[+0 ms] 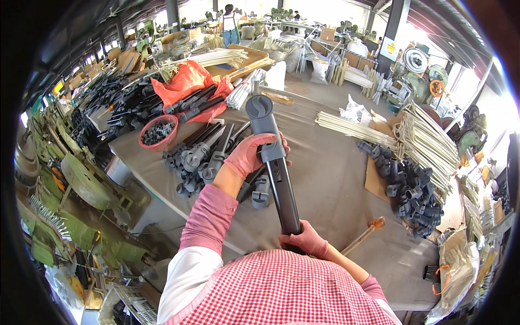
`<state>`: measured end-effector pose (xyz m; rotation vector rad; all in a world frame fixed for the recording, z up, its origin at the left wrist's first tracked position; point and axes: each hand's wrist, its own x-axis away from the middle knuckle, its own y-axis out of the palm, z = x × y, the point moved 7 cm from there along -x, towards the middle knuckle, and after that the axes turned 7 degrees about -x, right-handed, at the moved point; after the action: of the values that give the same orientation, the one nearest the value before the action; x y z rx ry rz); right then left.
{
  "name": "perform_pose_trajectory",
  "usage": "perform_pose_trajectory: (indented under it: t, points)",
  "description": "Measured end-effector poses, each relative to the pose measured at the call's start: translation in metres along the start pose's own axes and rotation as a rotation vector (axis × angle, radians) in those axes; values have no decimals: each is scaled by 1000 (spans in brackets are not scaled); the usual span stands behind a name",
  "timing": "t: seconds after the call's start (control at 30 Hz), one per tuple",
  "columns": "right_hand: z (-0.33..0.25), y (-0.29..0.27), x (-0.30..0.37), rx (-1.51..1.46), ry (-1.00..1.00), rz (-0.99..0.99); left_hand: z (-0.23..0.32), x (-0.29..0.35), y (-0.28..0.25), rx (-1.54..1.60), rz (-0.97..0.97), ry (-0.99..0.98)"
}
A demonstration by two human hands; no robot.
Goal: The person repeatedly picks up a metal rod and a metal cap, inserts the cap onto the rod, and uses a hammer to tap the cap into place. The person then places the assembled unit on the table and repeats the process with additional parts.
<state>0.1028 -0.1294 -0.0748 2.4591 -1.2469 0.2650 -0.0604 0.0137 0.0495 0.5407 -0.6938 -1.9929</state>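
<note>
A long black tube (284, 195) with a grey plastic end fitting (261, 110) slants up and away from me over the table. Near its upper end, my gloved left hand (253, 154) is wrapped round it at the collar below the fitting. Lower down, my gloved right hand (306, 240) grips the tube's near end, close to my checked apron. Left of the tube lies a pile of similar black tubes with grey fittings (203, 162). One grey fitting (261, 192) rests right beside the tube I hold.
A red basket of small dark parts (158, 133) stands at the table's left edge. A mallet (374, 223) lies at the right, near a heap of black plastic fittings (411, 195) and pale rods (428, 146). Green machines (81, 181) stand left. Someone (230, 26) stands far back.
</note>
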Motion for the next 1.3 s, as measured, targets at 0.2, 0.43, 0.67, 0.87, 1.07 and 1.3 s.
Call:
perform_pose_trajectory:
  t: [0.2, 0.43, 0.67, 0.87, 1.07, 1.3]
  points:
    - [-4, -5, 4, 58, -17, -18, 8, -3, 19, -209, 8, 11]
    - [-40, -11, -3, -88, -260, 75, 2, -7, 16, -162, 143, 78]
    - [-52, -67, 32, 547, -207, 194, 32, -10, -54, -58, 299, 317]
    - [35, -178, 65, -506, -323, 829, -16, 7, -89, -81, 400, 223]
    - [89, -217, 26, -661, -468, 969, -292, 32, 20, -110, -271, -771]
    - [159, -275, 134, 1137, 332, 1339, -302, 24, -1, -1025, -298, -659]
